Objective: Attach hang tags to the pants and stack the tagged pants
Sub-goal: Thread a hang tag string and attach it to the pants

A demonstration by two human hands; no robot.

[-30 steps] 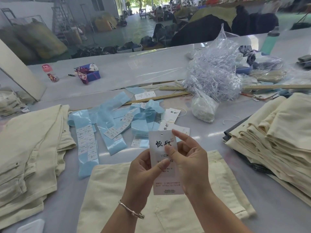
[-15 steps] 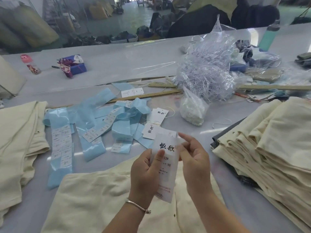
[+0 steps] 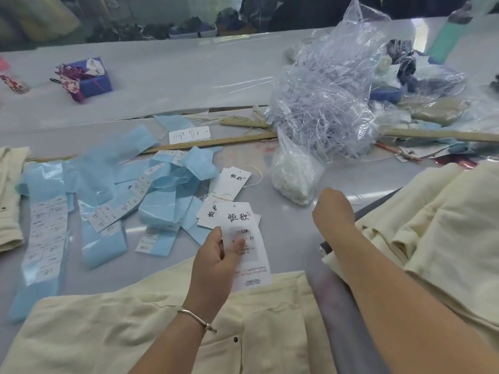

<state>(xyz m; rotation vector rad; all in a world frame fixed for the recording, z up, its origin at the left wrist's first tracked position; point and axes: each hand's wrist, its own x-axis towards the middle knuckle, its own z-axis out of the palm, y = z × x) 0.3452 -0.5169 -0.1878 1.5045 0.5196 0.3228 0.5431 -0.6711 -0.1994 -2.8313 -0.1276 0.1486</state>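
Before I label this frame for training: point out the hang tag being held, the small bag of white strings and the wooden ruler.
hang tag [image 3: 251, 261], head view, lower printed face.
small bag of white strings [image 3: 293, 179], head view, bag's middle.
wooden ruler [image 3: 216, 143], head view, mid-length.

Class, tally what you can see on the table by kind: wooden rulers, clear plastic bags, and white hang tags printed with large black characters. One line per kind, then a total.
Wooden rulers: 3
Clear plastic bags: 2
Hang tags: 3, one held by the left hand
Total: 8
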